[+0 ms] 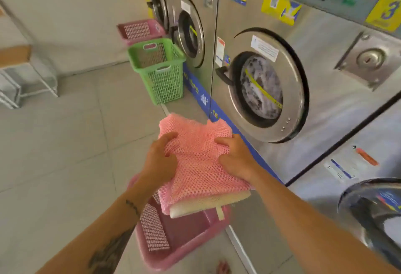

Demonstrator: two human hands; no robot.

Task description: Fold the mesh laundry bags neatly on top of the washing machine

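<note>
A stack of folded mesh laundry bags hangs in the air in front of me, over a pink basket (191,241) on the floor. The pink mesh bag (195,141) lies on top and a white mesh bag (208,205) shows beneath it at the near edge. My left hand (159,161) grips the stack's left side, thumb on top. On the right side, my right hand (235,158) holds it the same way. The washing machine (325,108) stands to the right, its round door shut with laundry behind the glass.
More steel machines line the right wall, one nearer at the lower right (373,208). A green basket (159,67) and another pink basket (141,30) stand on the tiled floor farther along. A bench (19,72) is at the left.
</note>
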